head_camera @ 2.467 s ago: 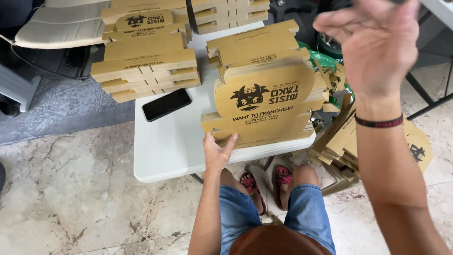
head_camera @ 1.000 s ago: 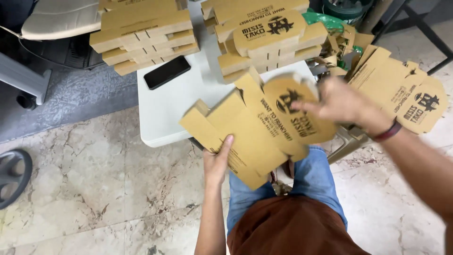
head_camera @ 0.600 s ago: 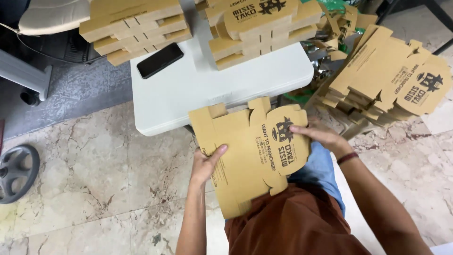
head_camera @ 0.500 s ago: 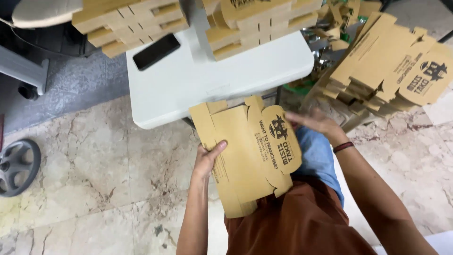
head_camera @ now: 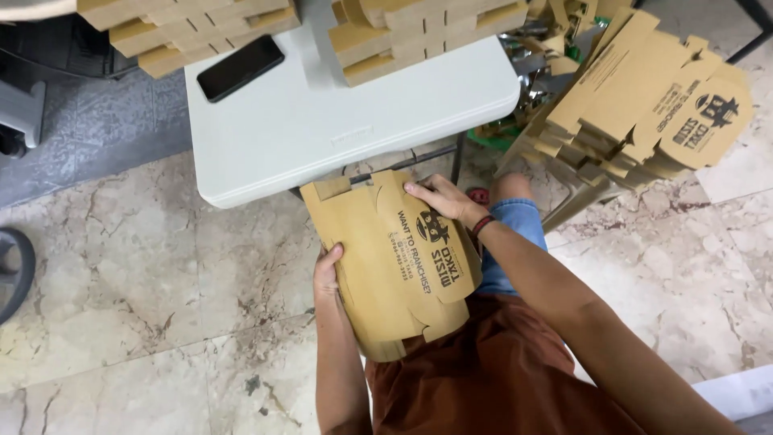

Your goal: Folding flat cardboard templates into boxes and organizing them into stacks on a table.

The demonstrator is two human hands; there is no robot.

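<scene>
Cardboard box blank (head_camera: 394, 262), flat and printed, rests over the person's lap just below the white table (head_camera: 322, 137) edge. Left hand (head_camera: 326, 270) grips its left edge; right hand (head_camera: 439, 200) presses fingers on the top flap near the print. Step in hand looks like folding the blank into shape; next move likely calls for creasing the side flaps inward. Table carries stacked blanks (head_camera: 419, 32) and a black phone (head_camera: 240, 68). More blanks (head_camera: 644, 113) piled right. Marble tile floor (head_camera: 145, 306).

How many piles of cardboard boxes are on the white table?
2: one pile at the table's far left by the black phone, one pile at its far right. The frame crops both.
</scene>
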